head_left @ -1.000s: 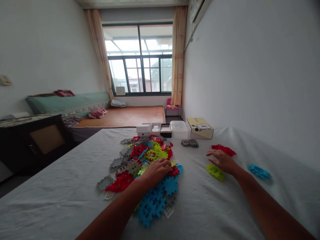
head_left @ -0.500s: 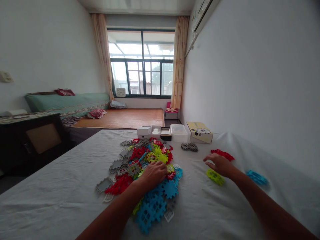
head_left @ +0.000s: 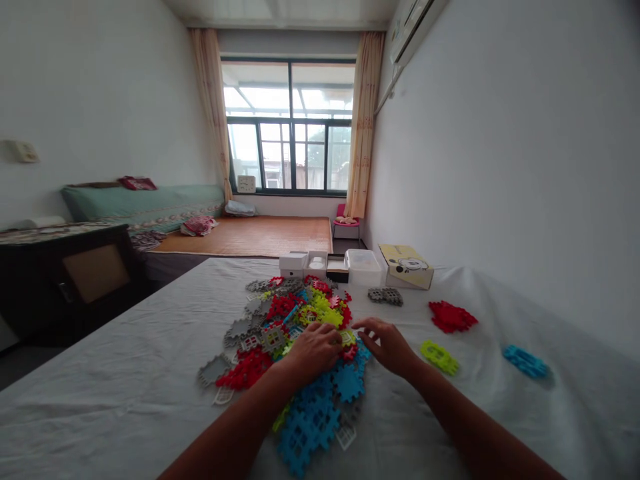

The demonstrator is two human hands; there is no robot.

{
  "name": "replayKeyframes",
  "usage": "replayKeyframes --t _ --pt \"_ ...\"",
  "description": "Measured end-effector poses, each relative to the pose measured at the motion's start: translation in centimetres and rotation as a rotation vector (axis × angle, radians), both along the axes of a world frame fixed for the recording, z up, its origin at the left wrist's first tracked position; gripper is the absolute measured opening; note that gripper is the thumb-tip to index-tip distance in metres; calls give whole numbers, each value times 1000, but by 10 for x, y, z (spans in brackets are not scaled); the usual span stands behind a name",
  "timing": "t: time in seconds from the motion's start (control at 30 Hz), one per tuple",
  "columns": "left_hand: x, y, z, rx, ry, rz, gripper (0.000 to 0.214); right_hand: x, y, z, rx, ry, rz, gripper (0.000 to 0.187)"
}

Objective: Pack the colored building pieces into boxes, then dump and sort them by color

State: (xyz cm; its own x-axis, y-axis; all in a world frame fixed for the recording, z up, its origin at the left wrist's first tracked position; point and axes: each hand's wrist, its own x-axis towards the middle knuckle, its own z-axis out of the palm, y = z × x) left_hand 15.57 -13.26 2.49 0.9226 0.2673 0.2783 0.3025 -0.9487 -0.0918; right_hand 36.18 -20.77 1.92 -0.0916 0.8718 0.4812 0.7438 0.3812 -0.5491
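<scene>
A heap of toothed plastic building pieces lies in the middle of the cloth, with blue pieces [head_left: 305, 427] nearest, red pieces [head_left: 247, 369] on the left and yellow-green pieces [head_left: 323, 312] at its centre. On this heap rests my left hand [head_left: 315, 350], its fingers curled together; what is under them is hidden. Just beyond its fingertips shows a yellow-green piece with a white window insert [head_left: 347, 338]. My right hand [head_left: 387, 343] hovers at the heap's right edge, thumb and fingers apart, with nothing visible in it.
Separate groups of grey [head_left: 385, 296], red [head_left: 453, 317], yellow-green [head_left: 439, 358] and blue pieces [head_left: 525, 361] lie on the right. Behind the heap stand small white boxes [head_left: 293, 265], a clear plastic tub [head_left: 363, 268] and a yellow carton [head_left: 406, 267]. A wall borders the right.
My right hand has moved left from above the separate yellow-green pieces to the heap, beside my left hand. My left hand stays on the heap. The view has shifted slightly.
</scene>
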Motion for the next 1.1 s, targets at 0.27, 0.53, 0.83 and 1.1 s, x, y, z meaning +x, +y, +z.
replayKeyframes --t 0.27,0.53,0.83,1.1 --pt "2 -4 5 -55 -149 81 13 -11 -13 5 -23 -191 193 23" --pt "-5 -5 3 -128 -116 128 14 -11 -6 -14 -39 -208 178 17" --pt "-14 -1 8 -147 -233 228 20 -10 -4 -2 32 18 -27 25" --pt "-16 6 1 -147 -259 226 20 96 7 4 174 304 -590 40"
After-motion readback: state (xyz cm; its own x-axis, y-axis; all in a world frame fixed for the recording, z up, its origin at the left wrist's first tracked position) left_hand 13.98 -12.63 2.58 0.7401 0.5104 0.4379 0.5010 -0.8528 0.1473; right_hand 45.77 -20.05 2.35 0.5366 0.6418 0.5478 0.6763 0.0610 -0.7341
